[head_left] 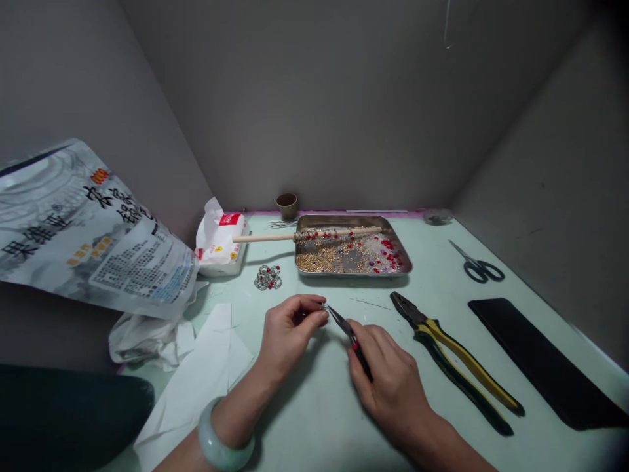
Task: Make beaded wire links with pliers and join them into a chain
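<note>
Between thumb and forefinger, my left hand (292,331) pinches a small beaded piece (324,306), pale and glinting; its exact shape is too small to make out. My right hand (390,373) is wrapped round needle-nose pliers (346,326) with dark, red-marked handles. Their tips meet the beaded piece at my left fingertips. Just beyond my left hand lies a cluster of wire and beads (268,277), silvery with red spots. A metal tray (354,276) holding gold, clear and red beads stands behind both hands, with a bead-strung wooden stick (265,238) resting across its left rim.
Large combination pliers (457,360), a black flat case (540,360) and scissors (476,264) lie to the right. A tissue pack (222,244), white paper (201,387) and a big printed pouch (98,229) occupy the left. A small brown cup (287,206) stands at the back wall.
</note>
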The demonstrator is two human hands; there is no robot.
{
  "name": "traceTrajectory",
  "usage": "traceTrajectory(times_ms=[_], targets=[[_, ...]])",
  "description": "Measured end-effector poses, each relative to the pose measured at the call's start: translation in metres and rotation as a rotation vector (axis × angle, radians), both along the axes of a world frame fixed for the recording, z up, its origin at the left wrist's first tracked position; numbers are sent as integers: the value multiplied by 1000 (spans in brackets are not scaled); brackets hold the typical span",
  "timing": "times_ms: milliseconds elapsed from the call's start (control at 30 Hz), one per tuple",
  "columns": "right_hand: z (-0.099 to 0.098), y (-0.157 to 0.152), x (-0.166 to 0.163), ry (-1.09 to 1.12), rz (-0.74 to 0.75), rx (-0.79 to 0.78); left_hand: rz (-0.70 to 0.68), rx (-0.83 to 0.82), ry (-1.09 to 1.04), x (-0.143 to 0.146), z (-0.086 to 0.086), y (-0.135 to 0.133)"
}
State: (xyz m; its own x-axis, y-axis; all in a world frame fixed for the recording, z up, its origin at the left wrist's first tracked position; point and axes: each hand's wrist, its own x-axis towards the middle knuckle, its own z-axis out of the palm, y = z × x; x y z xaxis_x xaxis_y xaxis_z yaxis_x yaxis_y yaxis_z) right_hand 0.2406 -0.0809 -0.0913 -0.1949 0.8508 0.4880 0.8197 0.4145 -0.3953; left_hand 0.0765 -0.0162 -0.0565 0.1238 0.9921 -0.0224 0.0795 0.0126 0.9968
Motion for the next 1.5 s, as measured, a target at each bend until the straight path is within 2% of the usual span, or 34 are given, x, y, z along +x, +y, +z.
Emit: traceTrajectory(times_ms=[200, 500, 700, 833, 1067, 1167, 1500], targets=[[-2, -1, -1, 34, 3, 44, -2, -44, -64, 2, 3, -1], [3, -2, -4, 321, 95, -175, -59, -207, -270, -1, 4, 2], [1, -1, -4, 336, 102, -202, -170, -417, -409, -3, -6, 3], [6, 1, -3, 494, 77, -345, -216, -393, -414, -3, -9, 5], [19, 2, -1, 753, 60, -631, -218, -418, -424, -4, -11, 6], [20, 3, 0, 775, 63, -674, -203, -428, -420, -5, -12, 8], [16, 3, 5, 683, 141, -641, -251, -469, -466, -8, -15, 8]])
